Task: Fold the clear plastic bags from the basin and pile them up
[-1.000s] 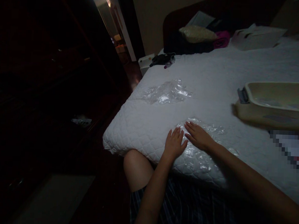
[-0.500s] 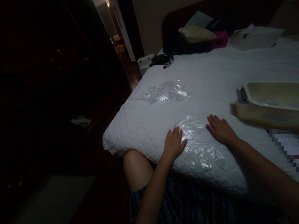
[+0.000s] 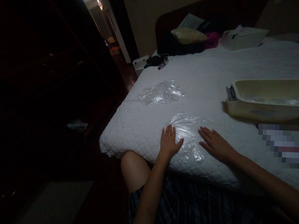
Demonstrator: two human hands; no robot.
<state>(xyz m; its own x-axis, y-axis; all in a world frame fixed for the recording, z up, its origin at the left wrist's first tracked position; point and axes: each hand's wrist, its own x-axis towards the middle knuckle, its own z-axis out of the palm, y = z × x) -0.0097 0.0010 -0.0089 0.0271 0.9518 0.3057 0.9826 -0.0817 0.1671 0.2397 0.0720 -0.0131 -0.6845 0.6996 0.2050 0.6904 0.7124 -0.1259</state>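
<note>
Clear, crinkled plastic film (image 3: 187, 128) lies on the white quilted bedding (image 3: 134, 128), between the fingers of the left hand (image 3: 168, 145) and right hand (image 3: 216, 144). Both sets are extended, grasping nothing — smoothing favours a steady left palm and light, outward right-hand strokes.

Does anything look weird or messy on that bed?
A little, yes. A crumpled plastic sheet lies loose on the white bedding, and another wrinkled piece is by the left hand. A big cream tub sits there too, an odd spot. I see no spill.
</note>
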